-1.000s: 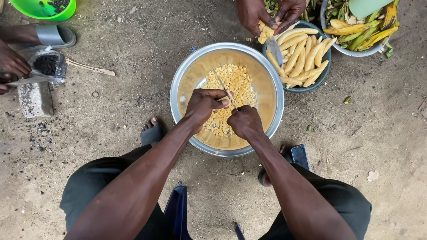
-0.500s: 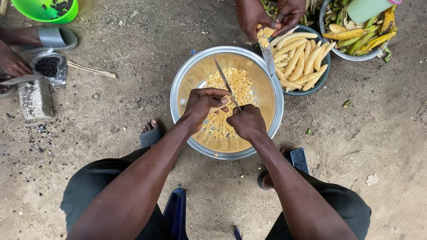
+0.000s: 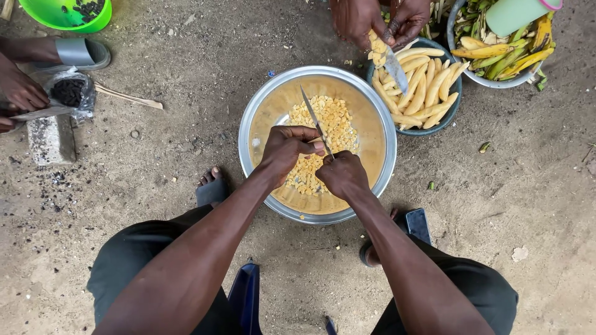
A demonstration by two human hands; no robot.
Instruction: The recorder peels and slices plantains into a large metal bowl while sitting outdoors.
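Note:
A wide metal bowl (image 3: 261,105) sits on the dirt ground and holds a heap of small yellow plantain pieces (image 3: 332,121). Both my hands hover over its near half. My right hand (image 3: 341,175) is closed on a knife (image 3: 315,121) whose thin blade points away over the pieces. My left hand (image 3: 287,149) is closed around a piece of peeled plantain, mostly hidden by my fingers, right against the blade.
Another person's hands (image 3: 375,22) cut a plantain with a knife above a teal bowl of peeled plantains (image 3: 428,77). A bowl of peels (image 3: 503,46) stands far right. At left are a green bowl (image 3: 65,12), a charcoal bag (image 3: 68,92), a stone block (image 3: 48,139), and another person's hand and sandal.
My knife blade has swung up and away, then settled slightly lower against the piece in my left hand. The other person's knife has shifted right over the teal bowl.

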